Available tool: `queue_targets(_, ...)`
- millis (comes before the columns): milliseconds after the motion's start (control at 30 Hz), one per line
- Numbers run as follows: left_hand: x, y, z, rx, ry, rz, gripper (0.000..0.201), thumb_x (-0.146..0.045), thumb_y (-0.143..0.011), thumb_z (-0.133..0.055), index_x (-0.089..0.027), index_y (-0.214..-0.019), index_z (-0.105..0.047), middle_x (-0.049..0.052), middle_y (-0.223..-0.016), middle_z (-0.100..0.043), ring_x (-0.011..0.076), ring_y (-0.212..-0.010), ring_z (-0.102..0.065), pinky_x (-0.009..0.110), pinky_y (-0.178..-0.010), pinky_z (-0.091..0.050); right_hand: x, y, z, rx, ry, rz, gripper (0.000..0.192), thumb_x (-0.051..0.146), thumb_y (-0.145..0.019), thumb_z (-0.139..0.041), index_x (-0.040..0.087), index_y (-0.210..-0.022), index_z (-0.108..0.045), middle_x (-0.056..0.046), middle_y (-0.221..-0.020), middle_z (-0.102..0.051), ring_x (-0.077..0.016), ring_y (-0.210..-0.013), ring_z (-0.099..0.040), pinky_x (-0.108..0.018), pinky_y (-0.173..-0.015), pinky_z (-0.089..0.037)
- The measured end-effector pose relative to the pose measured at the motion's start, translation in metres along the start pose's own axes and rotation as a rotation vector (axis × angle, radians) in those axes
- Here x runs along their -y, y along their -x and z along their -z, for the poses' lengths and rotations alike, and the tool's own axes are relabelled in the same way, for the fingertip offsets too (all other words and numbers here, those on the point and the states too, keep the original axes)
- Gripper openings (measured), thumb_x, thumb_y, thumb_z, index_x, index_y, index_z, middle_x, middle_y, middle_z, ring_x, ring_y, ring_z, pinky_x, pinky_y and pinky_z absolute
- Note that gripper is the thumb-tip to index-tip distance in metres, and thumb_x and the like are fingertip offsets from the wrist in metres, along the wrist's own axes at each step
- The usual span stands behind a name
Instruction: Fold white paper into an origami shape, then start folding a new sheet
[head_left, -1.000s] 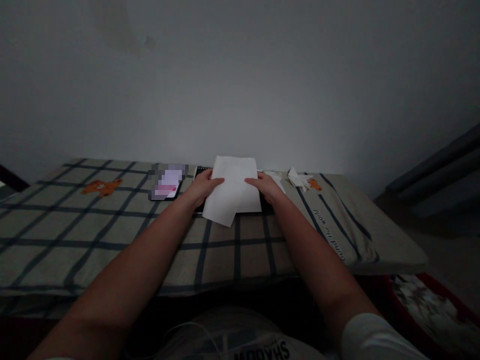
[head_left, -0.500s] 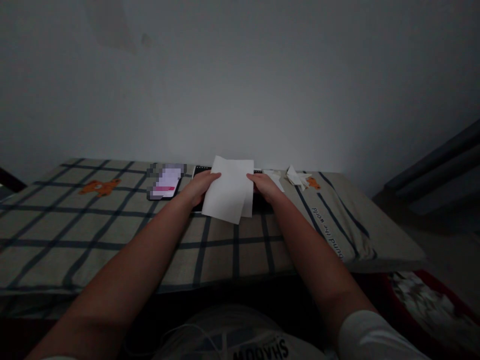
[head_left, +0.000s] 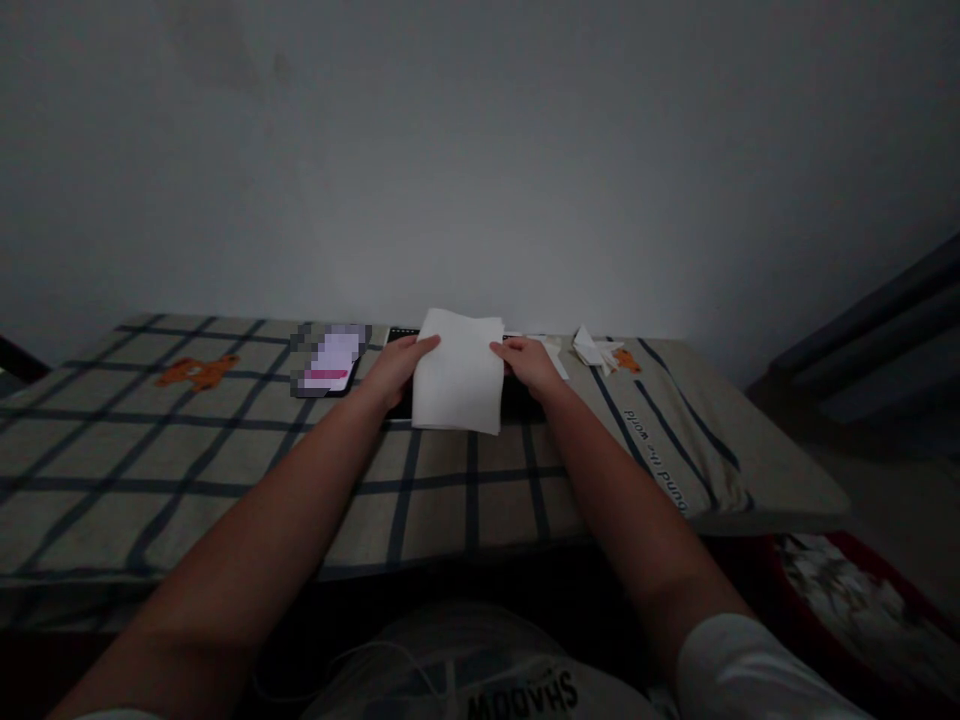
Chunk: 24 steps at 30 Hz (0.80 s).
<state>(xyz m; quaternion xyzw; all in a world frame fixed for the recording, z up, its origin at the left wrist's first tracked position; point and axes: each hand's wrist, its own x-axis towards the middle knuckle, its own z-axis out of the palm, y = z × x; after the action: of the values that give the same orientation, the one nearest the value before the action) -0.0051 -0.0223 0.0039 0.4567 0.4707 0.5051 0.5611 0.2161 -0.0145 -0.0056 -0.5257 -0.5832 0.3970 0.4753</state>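
Head view:
Left hand (head_left: pixel 395 368): fingers closed on the left edge of the paper, thumb on top near the upper corner.
Right hand (head_left: pixel 529 366): fingers closed on the right edge of the paper, thumb on top, opposite the left hand.
Paper (head_left: pixel 458 372): white folded sheet, held between both hands over the far middle of the bed, near edge hanging just above the cover.
Dark flat thing (head_left: pixel 517 398): lying under the paper and both hands, mostly hidden; kind unclear.
Bed cover (head_left: pixel 225 460): beige with dark checks, bare and flat from the hands toward the body.
Phone (head_left: pixel 330 362): screen lit, just left of the left hand, not touching.
Scraps of paper (head_left: pixel 592 352): small white pieces right of the right hand, near the far edge.
Far edge: bed meeting the wall (head_left: pixel 480 180) close behind the paper, little room there.
Right edge: bed ending well right of the right hand, floor beyond.
Red basket (head_left: pixel 862 620): low on the right, beside the bed, holding pale scraps.
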Motion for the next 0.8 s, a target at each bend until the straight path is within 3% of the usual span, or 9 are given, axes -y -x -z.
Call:
queue_targets(100, 0.0, -0.003, 0.001, -0.018, 0.084, 0.028, 0.033, -0.041, -0.08, -0.068, -0.013, -0.096, -0.07, 0.012, -0.1, -0.073, 0.0214, -0.083, -0.068, 0.034, -0.079, -0.053, 0.0, 0.0, 0.003, 0.036, 0.008, 0.035, 0.028, 0.041, -0.079, -0.064, 0.019, -0.063, -0.059, 0.003, -0.058, -0.051, -0.0111, -0.053, -0.045, -0.025, -0.054, -0.037)
queue_targets(267, 0.002, -0.005, 0.003, -0.062, 0.034, -0.032, 0.021, -0.034, -0.076, -0.073, -0.014, -0.082, -0.068, 0.007, -0.083, -0.07, 0.0158, -0.068, -0.061, 0.03, -0.073, -0.049, 0.002, 0.0, 0.004, 0.024, 0.064, 0.063, 0.038, 0.048, -0.084, -0.059, 0.02, -0.057, -0.054, 0.002, -0.055, -0.051, -0.0119, -0.052, -0.046, -0.026, -0.054, -0.036)
queue_targets(500, 0.004, -0.004, 0.003, -0.066, -0.06, -0.067, 0.029, -0.041, -0.074, -0.074, -0.013, -0.08, -0.068, 0.007, -0.078, -0.068, 0.016, -0.066, -0.06, 0.028, -0.067, -0.047, 0.009, 0.002, 0.003, -0.027, 0.222, 0.064, 0.042, 0.045, -0.09, -0.052, 0.021, -0.056, -0.053, 0.0, -0.054, -0.053, -0.0139, -0.053, -0.048, -0.027, -0.056, -0.036)
queue_targets(800, 0.008, -0.008, 0.005, -0.168, -0.231, -0.104, 0.03, -0.044, -0.073, -0.072, -0.016, -0.068, -0.062, 0.007, -0.071, -0.065, 0.0182, -0.065, -0.059, 0.029, -0.06, -0.045, 0.005, 0.002, -0.001, -0.012, 0.349, 0.095, 0.042, 0.037, -0.094, -0.049, 0.02, -0.056, -0.053, 0.001, -0.054, -0.054, -0.0141, -0.054, -0.049, -0.027, -0.057, -0.032)
